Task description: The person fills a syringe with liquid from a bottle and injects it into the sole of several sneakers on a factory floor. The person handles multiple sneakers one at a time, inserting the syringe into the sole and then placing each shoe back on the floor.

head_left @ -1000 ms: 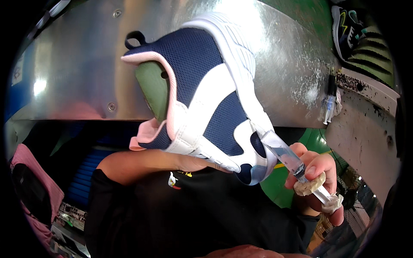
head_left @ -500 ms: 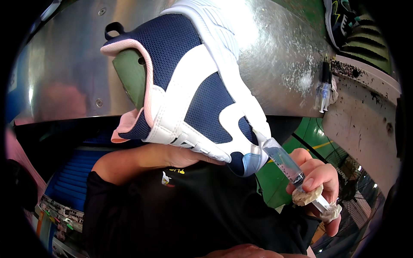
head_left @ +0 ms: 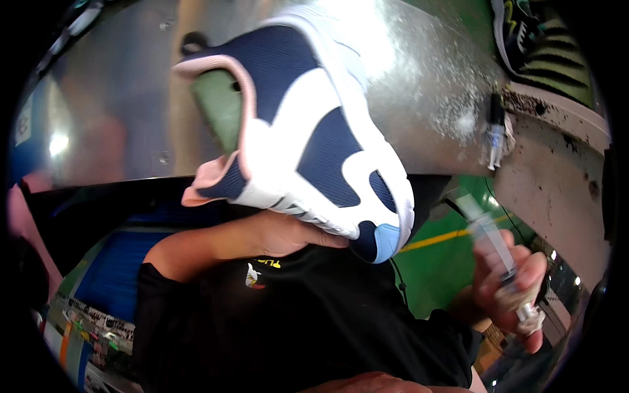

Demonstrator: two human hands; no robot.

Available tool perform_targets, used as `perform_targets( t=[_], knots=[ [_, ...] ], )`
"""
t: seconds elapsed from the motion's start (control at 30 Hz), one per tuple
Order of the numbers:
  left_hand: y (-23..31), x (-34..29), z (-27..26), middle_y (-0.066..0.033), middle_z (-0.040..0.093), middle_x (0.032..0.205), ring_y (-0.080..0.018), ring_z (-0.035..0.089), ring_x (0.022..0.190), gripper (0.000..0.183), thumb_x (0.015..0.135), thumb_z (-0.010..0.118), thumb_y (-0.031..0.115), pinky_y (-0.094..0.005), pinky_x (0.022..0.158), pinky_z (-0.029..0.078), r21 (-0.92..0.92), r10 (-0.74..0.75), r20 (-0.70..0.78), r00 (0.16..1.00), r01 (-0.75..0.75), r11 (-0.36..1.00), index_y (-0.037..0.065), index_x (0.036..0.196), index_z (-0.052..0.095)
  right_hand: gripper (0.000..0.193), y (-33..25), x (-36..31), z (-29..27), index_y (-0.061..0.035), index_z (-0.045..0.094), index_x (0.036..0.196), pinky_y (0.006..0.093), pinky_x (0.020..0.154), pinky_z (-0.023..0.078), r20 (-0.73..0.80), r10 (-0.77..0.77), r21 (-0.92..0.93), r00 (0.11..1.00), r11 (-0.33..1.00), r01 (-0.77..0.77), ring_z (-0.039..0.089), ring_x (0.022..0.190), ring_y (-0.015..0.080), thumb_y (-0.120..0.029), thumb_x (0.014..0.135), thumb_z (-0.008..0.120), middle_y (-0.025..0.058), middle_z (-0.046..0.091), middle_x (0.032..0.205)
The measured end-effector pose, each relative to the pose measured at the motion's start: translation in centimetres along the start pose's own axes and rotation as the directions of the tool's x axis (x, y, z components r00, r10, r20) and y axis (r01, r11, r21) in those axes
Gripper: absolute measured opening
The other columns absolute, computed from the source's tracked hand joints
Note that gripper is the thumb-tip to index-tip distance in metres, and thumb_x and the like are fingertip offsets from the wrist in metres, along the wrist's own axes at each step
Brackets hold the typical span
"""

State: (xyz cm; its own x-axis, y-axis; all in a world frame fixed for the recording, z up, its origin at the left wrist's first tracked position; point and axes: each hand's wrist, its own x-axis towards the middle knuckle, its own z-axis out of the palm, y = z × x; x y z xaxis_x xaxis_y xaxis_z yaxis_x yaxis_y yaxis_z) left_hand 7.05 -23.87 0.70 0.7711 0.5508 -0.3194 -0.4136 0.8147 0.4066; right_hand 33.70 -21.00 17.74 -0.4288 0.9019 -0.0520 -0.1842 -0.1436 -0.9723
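A navy mesh sneaker (head_left: 331, 157) with white overlays, a pink collar lining and a light blue toe patch is tilted in front of me. A green foot form (head_left: 219, 108) fills its opening. My left hand (head_left: 295, 234) grips the shoe along the laced side; its fingers are mostly hidden behind the shoe. To the right of the toe, apart from it, my right hand (head_left: 514, 278) is wrapped round a clear syringe (head_left: 488, 232). Cream-coloured wrapping covers the syringe's flange and plunger end. This hand and the syringe are blurred.
Behind the shoe lies a metal work surface (head_left: 111, 111) with white residue (head_left: 462, 124) on it. Several small syringes (head_left: 496, 141) rest at its right edge. At the upper right a dark shoe (head_left: 514, 33) sits beside a ribbed green form (head_left: 557, 65).
My right hand has drawn the syringe away from the shoe's toe, to the right. The shoe has shifted slightly right, still in my left hand.
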Motion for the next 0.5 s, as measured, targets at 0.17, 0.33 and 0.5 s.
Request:
perform_targets(
  t=[0.17, 0.33, 0.5],
  knots=[
    [4.3, -4.3, 1.7, -0.0075, 0.045, 0.134, -0.0202, 0.044, 0.124, 0.071, 0.075, 0.060, -0.010, -0.0356, 0.105, 0.033, -0.280, 0.037, -0.131, 0.991, -0.073, 0.957, 0.004, 0.138, 0.031, 0.107, 3.3, 0.0, -3.5, -0.0003, 0.034, 0.129, 0.0316, 0.077, 0.033, -0.242, -0.265, -0.170, 0.933, 0.959, 0.228, 0.043, 0.089, 0.0188, -0.070, 0.056, 0.071, 0.0096, 0.046, 0.102],
    [9.0, -6.5, 2.4, -0.0133, 0.047, 0.129, -0.0206, 0.048, 0.120, 0.081, 0.068, 0.073, 0.003, -0.0336, 0.103, 0.036, 0.053, 0.171, -0.386, 0.906, -0.164, 0.985, -0.003, 0.135, 0.028, 0.122, 8.5, 0.3, -5.8, -0.0003, 0.032, 0.131, 0.0307, 0.075, 0.039, -0.491, -0.284, -0.270, 0.824, 0.948, 0.166, 0.048, 0.094, 0.0200, -0.079, 0.046, 0.071, 0.0109, 0.049, 0.108],
    [10.9, 0.2, 3.6, -0.0134, 0.052, 0.124, -0.0213, 0.051, 0.116, 0.078, 0.066, 0.074, 0.002, -0.0344, 0.101, 0.038, 0.244, 0.278, -0.349, 0.895, -0.200, 0.949, -0.003, 0.132, 0.033, 0.123, 10.4, -1.5, -8.2, 0.0000, 0.029, 0.131, 0.0312, 0.082, 0.039, -0.389, -0.244, -0.257, 0.888, 0.955, 0.150, 0.050, 0.101, 0.0208, -0.074, 0.045, 0.076, 0.0126, 0.047, 0.113]
  ],
)
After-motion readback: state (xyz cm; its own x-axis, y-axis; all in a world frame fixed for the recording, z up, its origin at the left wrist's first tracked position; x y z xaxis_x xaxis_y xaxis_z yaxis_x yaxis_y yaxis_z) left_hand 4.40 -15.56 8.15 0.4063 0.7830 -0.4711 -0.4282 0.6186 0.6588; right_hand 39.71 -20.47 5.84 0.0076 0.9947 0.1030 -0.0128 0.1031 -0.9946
